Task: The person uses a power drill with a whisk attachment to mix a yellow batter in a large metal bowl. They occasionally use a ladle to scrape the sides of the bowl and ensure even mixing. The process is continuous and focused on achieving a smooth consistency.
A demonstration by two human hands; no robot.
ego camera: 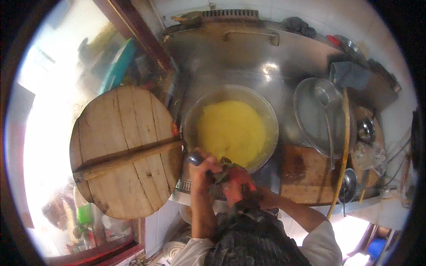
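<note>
A wide metal pot [273, 133] of yellow mixture [233, 129] stands in front of me, its surface faintly swirled. My left hand [209, 163] is at the pot's near left rim, fingers curled around a dark, glossy object [195, 158] that looks like a handle end; blur hides the rest. My right hand [238, 183], tinted reddish, is at the near rim beside it. A dark greenish, cloth-like thing [222, 171] lies between the hands, and whether my right fingers grip it is unclear.
On the left is a round wooden lid [136, 183] with a crossbar. To the right, a ladle [327, 96] rests in a large metal basin [301, 116]. A long yellow stick [345, 139] crosses beside a wooden board [309, 191]. A metal handle [249, 33] is on the back panel.
</note>
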